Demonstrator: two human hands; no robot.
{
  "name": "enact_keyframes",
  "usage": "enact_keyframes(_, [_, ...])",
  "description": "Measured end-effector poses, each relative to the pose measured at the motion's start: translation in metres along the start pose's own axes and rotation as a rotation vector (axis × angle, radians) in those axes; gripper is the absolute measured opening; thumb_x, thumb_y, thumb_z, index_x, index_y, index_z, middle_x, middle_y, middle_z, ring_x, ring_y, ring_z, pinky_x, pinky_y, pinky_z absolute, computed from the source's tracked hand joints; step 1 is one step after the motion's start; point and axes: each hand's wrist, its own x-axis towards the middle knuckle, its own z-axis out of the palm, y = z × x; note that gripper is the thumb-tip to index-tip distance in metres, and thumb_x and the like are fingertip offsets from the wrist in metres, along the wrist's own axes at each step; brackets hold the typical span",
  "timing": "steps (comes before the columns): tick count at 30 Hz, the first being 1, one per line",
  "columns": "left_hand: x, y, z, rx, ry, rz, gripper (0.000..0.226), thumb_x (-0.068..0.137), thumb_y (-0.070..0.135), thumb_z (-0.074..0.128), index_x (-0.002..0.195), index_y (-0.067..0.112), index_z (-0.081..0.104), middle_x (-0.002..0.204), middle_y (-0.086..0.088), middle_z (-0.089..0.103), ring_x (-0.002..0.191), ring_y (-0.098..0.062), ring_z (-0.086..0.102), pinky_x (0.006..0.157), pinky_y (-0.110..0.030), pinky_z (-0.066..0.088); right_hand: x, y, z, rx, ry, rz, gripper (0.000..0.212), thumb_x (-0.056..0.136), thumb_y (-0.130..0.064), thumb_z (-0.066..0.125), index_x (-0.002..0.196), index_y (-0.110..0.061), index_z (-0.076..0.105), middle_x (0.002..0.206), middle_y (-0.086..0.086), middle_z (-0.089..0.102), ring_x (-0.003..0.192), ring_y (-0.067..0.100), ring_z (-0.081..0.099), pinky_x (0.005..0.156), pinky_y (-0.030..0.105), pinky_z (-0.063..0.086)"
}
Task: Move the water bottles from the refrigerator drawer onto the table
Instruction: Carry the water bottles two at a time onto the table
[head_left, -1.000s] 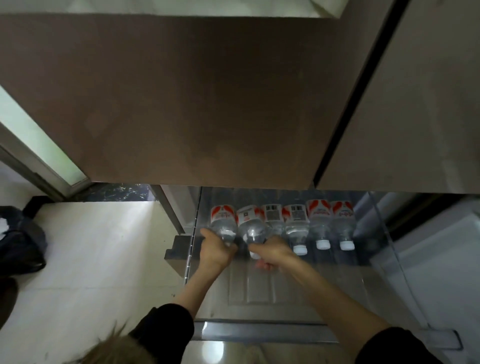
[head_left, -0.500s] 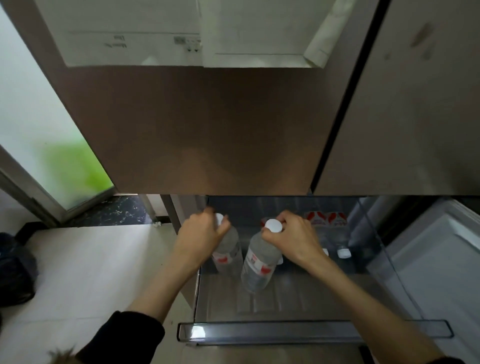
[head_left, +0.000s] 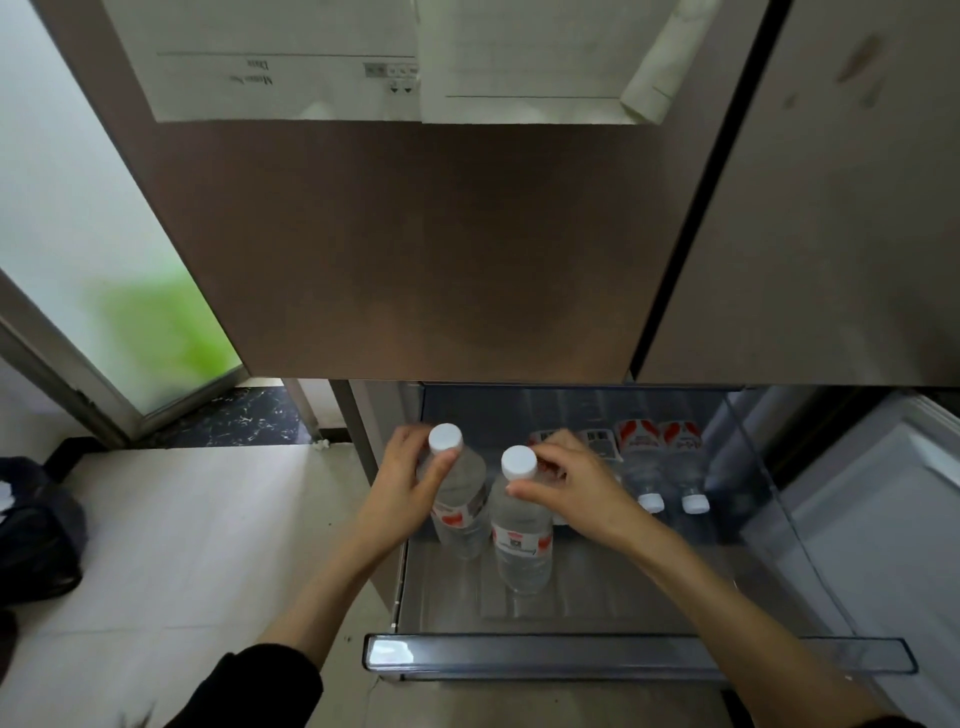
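Note:
The refrigerator drawer (head_left: 639, 657) is pulled out below the brown fridge door. My left hand (head_left: 402, 486) grips the neck of a clear water bottle (head_left: 460, 512) with a white cap and red label, held upright above the drawer's left side. My right hand (head_left: 569, 488) grips a second upright water bottle (head_left: 522, 540) just below its white cap. More water bottles (head_left: 660, 462) lie side by side at the back of the drawer, caps toward me; some are partly hidden behind my right hand.
The closed brown fridge door (head_left: 415, 249) with white papers (head_left: 291, 62) overhangs the drawer. A second door (head_left: 831, 208) is at right. Pale floor (head_left: 197, 545) lies left, with a dark bag (head_left: 36, 530) at the far left and a frosted glass door (head_left: 78, 234) behind.
Both hands took a lying bottle each from the row and lifted them upright above the drawer. The view has tilted upward, showing more of the fridge door.

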Motion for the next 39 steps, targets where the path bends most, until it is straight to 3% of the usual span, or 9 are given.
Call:
enact_keyframes(3, [-0.005,0.0,0.009,-0.091,0.038,-0.03,0.029,0.091,0.032,0.045,0.118,0.021,0.045,0.114,0.007,0.051,0.105,-0.006,0.049,0.078,-0.009,0.038,-0.004,0.005,0.007,0.029,0.035,-0.033,0.033,0.084,-0.036,0.062,0.113,-0.021,0.056,0.107,-0.006,0.052,0.103,0.009,0.049,0.092,0.028,0.042])
enact_keyframes(9, [-0.012,0.008,0.007,-0.093,0.193,-0.035,0.041,0.082,0.049,0.04,0.111,0.021,0.047,0.106,0.003,0.057,0.096,-0.008,0.056,0.075,-0.014,0.046,-0.004,0.002,0.009,0.224,0.162,-0.074,0.012,0.087,-0.026,0.059,0.099,-0.025,0.055,0.1,-0.005,0.058,0.096,0.006,0.055,0.086,0.029,0.048])
enact_keyframes(14, [-0.026,0.037,-0.032,-0.094,0.365,0.009,0.029,0.081,0.049,0.039,0.1,0.028,0.048,0.09,0.018,0.055,0.085,0.002,0.056,0.064,-0.007,0.044,-0.005,-0.038,-0.002,0.222,0.168,-0.282,0.007,0.089,-0.034,0.051,0.097,-0.033,0.051,0.095,-0.014,0.055,0.089,-0.005,0.053,0.077,0.016,0.042])
enact_keyframes(18, [-0.042,0.061,-0.076,-0.06,0.484,0.073,0.004,0.09,0.031,0.05,0.088,0.027,0.051,0.082,0.012,0.058,0.073,0.003,0.056,0.059,-0.005,0.042,-0.007,-0.1,-0.006,0.155,0.136,-0.449,0.021,0.087,-0.044,0.046,0.102,-0.031,0.051,0.099,-0.012,0.054,0.093,-0.006,0.051,0.076,0.01,0.042])
enact_keyframes(22, [-0.075,0.077,-0.138,-0.04,0.627,0.097,0.01,0.088,0.034,0.053,0.083,0.025,0.053,0.081,0.012,0.058,0.073,0.0,0.057,0.059,-0.007,0.044,-0.017,-0.167,0.012,0.144,0.111,-0.553,0.032,0.08,-0.049,0.042,0.103,-0.028,0.052,0.103,-0.006,0.054,0.095,0.0,0.052,0.078,0.014,0.043])
enact_keyframes(27, [-0.164,0.053,-0.232,0.028,0.843,0.025,0.026,0.087,0.041,0.053,0.089,0.016,0.056,0.078,0.012,0.057,0.07,0.003,0.056,0.059,-0.011,0.044,-0.052,-0.255,0.083,0.263,0.016,-0.639,0.038,0.079,-0.049,0.043,0.103,-0.023,0.056,0.103,-0.001,0.059,0.092,0.007,0.056,0.075,0.021,0.048])
enact_keyframes(30, [-0.228,0.024,-0.28,0.121,0.934,-0.091,0.034,0.083,0.052,0.053,0.086,0.019,0.055,0.078,0.009,0.058,0.077,-0.011,0.058,0.068,-0.028,0.047,-0.077,-0.3,0.15,0.319,-0.099,-0.643,0.03,0.081,-0.047,0.043,0.097,-0.025,0.056,0.098,-0.005,0.06,0.089,0.004,0.056,0.072,0.017,0.046])
enact_keyframes(33, [-0.297,-0.006,-0.321,0.222,0.966,-0.205,0.046,0.077,0.063,0.048,0.086,0.019,0.055,0.086,0.003,0.062,0.083,-0.02,0.06,0.073,-0.042,0.053,-0.101,-0.337,0.226,0.375,-0.196,-0.655,0.019,0.088,-0.037,0.048,0.096,-0.024,0.058,0.096,-0.002,0.063,0.089,0.01,0.06,0.078,0.027,0.049])
enact_keyframes(39, [-0.431,-0.056,-0.393,0.342,1.097,-0.433,0.033,0.082,0.053,0.049,0.087,0.02,0.053,0.087,0.005,0.059,0.083,-0.015,0.057,0.072,-0.034,0.049,-0.147,-0.411,0.362,0.361,-0.406,-0.761,0.017,0.091,-0.03,0.051,0.102,-0.019,0.059,0.1,0.003,0.064,0.093,0.015,0.059,0.08,0.027,0.047])
